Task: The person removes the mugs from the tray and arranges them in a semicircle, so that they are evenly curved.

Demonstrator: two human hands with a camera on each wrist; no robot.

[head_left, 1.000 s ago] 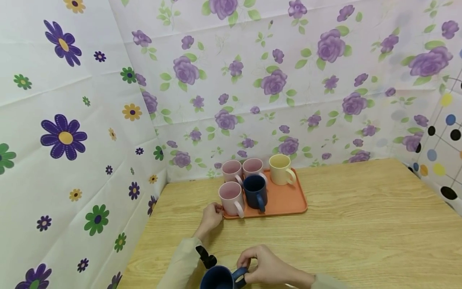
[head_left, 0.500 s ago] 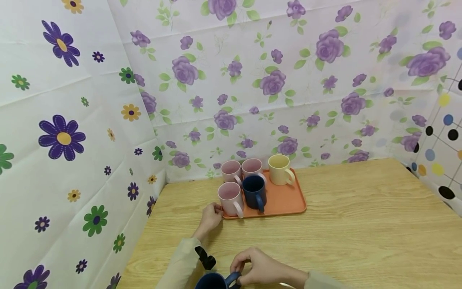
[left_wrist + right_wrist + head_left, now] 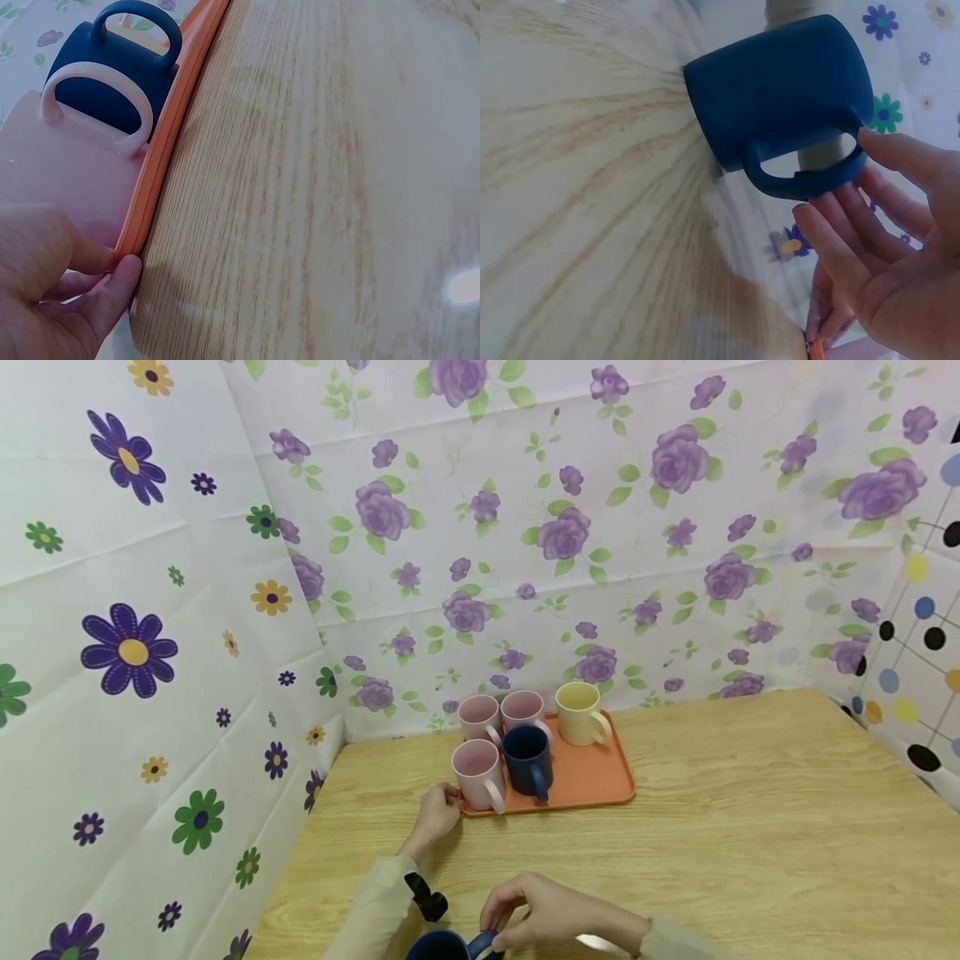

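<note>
My left hand [image 3: 437, 812] pinches the near left corner of an orange tray [image 3: 588, 777] between thumb and fingers. The left wrist view shows the fingertips at the tray's rim, beside a pink mug [image 3: 67, 165]. On the tray stand three pink mugs, a dark blue mug [image 3: 528, 760] and a yellow mug [image 3: 579, 717], all upright. My right hand [image 3: 555, 910] holds a second blue mug [image 3: 780, 82] by its handle, thumb at one end and fingertips along the outside. In the head view this mug is partly cut off at the bottom edge.
The wooden table [image 3: 720, 827] extends to the right of the tray. Flower-patterned sheets [image 3: 562, 543] hang behind and to the left, and a dotted sheet [image 3: 922, 693] at the right. A black strap [image 3: 427, 897] is on the left sleeve.
The right hand has drawn the blue mug slightly left and toward the front edge, mostly in the first half second. The left hand keeps its grip on the tray, which stays put.
</note>
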